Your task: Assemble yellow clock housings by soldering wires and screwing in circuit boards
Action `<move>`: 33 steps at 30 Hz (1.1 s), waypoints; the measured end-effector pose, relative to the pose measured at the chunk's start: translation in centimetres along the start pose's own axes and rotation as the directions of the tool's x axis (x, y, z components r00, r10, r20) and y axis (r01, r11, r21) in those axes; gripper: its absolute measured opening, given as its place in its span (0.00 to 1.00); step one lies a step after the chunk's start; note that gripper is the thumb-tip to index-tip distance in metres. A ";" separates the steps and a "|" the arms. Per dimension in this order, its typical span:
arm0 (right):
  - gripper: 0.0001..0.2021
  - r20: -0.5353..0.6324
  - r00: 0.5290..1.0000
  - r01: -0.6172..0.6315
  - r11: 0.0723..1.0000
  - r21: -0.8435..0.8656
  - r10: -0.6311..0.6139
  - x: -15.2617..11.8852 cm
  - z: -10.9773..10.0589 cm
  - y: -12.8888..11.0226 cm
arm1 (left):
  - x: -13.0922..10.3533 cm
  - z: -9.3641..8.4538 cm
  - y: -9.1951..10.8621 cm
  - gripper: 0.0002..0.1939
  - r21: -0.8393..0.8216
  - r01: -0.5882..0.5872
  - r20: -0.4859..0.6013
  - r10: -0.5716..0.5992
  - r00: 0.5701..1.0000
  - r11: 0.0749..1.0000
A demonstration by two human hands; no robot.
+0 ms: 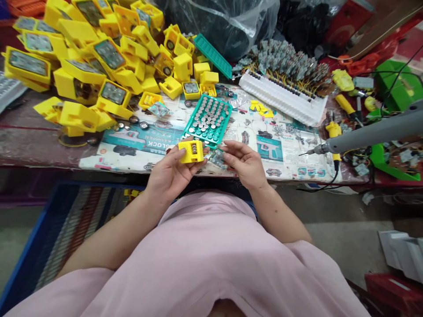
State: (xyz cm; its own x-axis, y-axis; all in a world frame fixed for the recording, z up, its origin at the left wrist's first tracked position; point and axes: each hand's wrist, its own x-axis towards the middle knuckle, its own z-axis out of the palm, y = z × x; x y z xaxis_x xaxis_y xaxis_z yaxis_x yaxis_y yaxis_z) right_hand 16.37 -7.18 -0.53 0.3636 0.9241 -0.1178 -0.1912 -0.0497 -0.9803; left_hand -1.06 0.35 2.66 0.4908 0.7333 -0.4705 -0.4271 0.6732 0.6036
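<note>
"What do the hands hold at the near edge of the surface?"

"The left hand's thumb and fingers are clamped on a yellow casing. The right hand's are pinched on a small greyish part, just beside it."

"And beyond?"

"A green tray of small round cells. Farther back, yellow casings heap toward the far left corner; a white rack lies right of the tray."
</note>
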 end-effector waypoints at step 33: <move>0.33 0.074 0.878 0.473 0.835 -0.282 -0.472 -2.0 0.6 0.5 | 0.1 -0.8 0.1 0.07 -0.038 -0.040 -0.005 0.040 0.999 0.998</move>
State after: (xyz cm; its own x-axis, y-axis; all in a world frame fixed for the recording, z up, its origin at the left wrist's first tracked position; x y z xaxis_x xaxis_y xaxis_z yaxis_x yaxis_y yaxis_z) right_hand 14.99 -8.80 -0.73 0.3425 0.8631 0.3711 0.2689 0.2885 -0.9190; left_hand -1.67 0.56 2.14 0.4693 0.7602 -0.4492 -0.4750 0.6462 0.5973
